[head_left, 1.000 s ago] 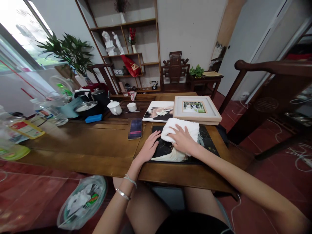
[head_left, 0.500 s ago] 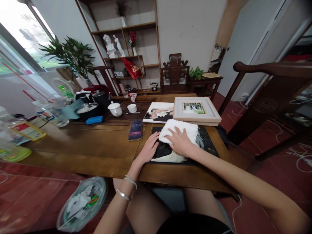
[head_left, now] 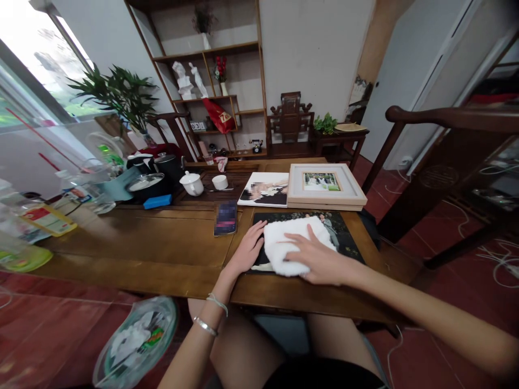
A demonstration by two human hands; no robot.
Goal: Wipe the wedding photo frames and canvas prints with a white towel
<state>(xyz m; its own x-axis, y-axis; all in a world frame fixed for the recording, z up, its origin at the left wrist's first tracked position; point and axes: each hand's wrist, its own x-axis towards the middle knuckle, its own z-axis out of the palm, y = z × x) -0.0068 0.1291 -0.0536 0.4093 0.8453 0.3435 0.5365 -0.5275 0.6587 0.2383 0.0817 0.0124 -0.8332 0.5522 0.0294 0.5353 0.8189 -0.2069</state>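
A dark photo print (head_left: 344, 237) lies flat near the front edge of the wooden table (head_left: 154, 237). A folded white towel (head_left: 284, 243) rests on it. My right hand (head_left: 320, 259) lies flat on the towel with fingers stretched out, pressing it onto the print. My left hand (head_left: 247, 251) rests flat and open on the print's left edge, holding it still. Behind the print are a second photo print (head_left: 265, 189) and a light wooden picture frame (head_left: 324, 183).
A phone (head_left: 226, 218) lies left of the print. A teapot (head_left: 192, 182), a cup (head_left: 219, 181), pots and a blue block (head_left: 157, 201) stand at the back left. Bottles and a yellow packet (head_left: 48, 220) crowd the far left. A dark wooden chair (head_left: 446, 116) stands to the right.
My right hand has drawn the towel from the print's far edge toward me, down to its near edge. My left hand has stayed on the print's left edge.
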